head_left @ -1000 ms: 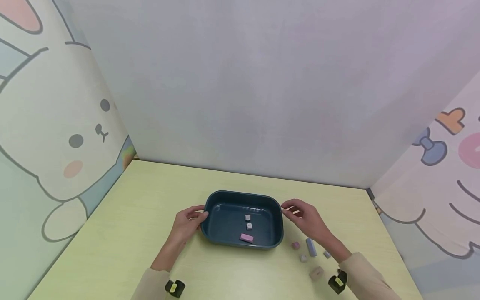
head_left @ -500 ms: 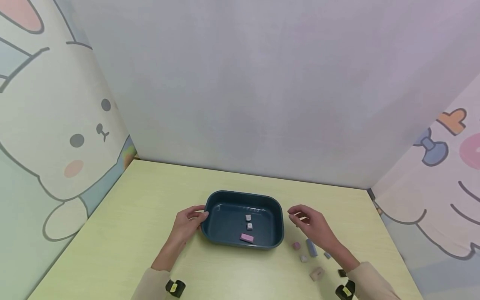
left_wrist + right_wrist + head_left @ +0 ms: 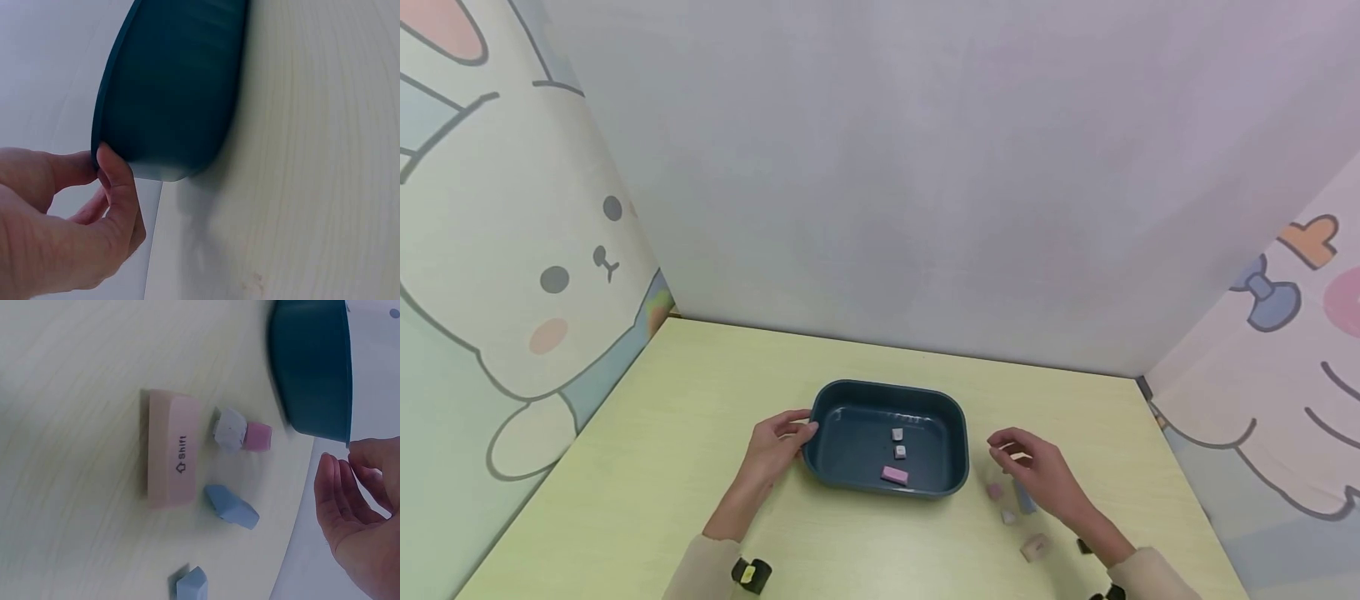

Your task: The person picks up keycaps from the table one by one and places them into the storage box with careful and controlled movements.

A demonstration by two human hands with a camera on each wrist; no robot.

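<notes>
A dark teal plastic basin (image 3: 850,446) stands on the table. Inside it lie two white keycaps, one (image 3: 897,434) just behind the other (image 3: 900,452), and a longer pink keycap (image 3: 894,475). My left hand (image 3: 777,450) pinches the basin's left rim between thumb and fingers. To the right of the basin, my right hand (image 3: 1043,473) hovers with loosely bent fingers, holding nothing. Below it lie a beige Shift keycap (image 3: 174,450), a white keycap (image 3: 230,430) against a small pink one (image 3: 257,436), a long blue keycap (image 3: 231,506) and a pale blue one (image 3: 192,585).
The pale yellow table (image 3: 700,400) meets a grey-white cloth backdrop (image 3: 880,208) at the back. Printed cartoon panels stand at left and right. A small black object (image 3: 1085,547) lies beside the right forearm, and a black-and-yellow device (image 3: 751,575) sits at the left wrist.
My right hand has moved off the basin's right rim, rightward and toward me, now over the loose keycaps. The left hand and basin have stayed in place.
</notes>
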